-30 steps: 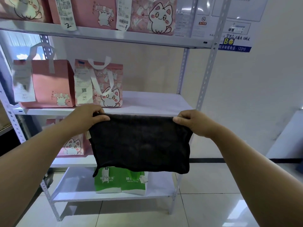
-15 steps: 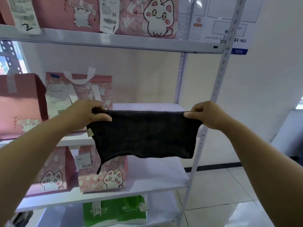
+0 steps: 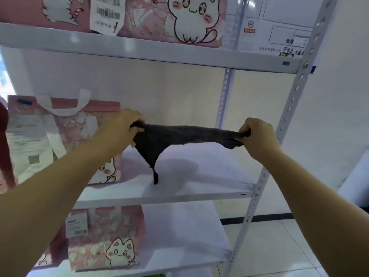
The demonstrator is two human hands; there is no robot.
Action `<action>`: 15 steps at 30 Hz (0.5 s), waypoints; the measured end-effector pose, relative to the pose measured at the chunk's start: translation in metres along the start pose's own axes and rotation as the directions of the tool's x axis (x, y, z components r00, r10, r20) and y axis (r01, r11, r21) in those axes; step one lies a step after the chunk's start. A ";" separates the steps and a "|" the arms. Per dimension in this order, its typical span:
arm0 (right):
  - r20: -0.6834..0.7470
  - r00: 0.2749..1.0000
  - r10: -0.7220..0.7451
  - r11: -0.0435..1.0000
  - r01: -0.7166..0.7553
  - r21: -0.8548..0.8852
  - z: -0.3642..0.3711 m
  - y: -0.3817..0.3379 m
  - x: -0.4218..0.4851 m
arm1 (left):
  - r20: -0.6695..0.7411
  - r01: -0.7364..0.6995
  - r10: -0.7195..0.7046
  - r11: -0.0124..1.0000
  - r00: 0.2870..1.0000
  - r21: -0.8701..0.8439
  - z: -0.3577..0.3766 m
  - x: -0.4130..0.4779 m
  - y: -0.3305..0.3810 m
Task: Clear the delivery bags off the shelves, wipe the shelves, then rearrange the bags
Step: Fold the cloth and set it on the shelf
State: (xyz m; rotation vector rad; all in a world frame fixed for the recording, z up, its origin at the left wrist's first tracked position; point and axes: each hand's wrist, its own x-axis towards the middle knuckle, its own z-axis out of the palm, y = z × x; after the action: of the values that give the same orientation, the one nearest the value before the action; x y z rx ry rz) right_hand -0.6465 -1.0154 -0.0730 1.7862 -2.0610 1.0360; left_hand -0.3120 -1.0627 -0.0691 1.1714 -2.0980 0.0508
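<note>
A dark grey cloth is stretched flat between my two hands above the middle shelf. My left hand grips its left end and my right hand grips its right end. One corner of the cloth hangs down and touches the shelf board. A pink cat-print delivery bag with white handles and a paper receipt stands on the same shelf, just left of my left hand. More pink cat bags stand on the shelf above, and another cat bag on the shelf below.
The white metal rack has perforated uprights at the right. A white wall with posted notices is behind it. Tiled floor with a dark skirting line lies to the right of the rack.
I have stepped closer to the rack and raised the cloth over the middle shelf. The cloth went from hanging as a vertical sheet to lying nearly flat, one corner now touching the board.
</note>
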 end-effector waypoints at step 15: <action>0.727 0.686 -0.030 0.976 0.177 -0.127 0.068 0.050 -0.033 | 0.507 0.051 -0.097 0.993 0.857 0.104 0.089 -0.069 -0.046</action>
State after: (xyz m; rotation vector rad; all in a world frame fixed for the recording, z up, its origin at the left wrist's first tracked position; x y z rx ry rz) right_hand -0.6663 -1.0320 -0.1598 2.4222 -2.2901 0.0386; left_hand -0.3054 -1.0714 -0.1899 1.4374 -2.5264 -0.2348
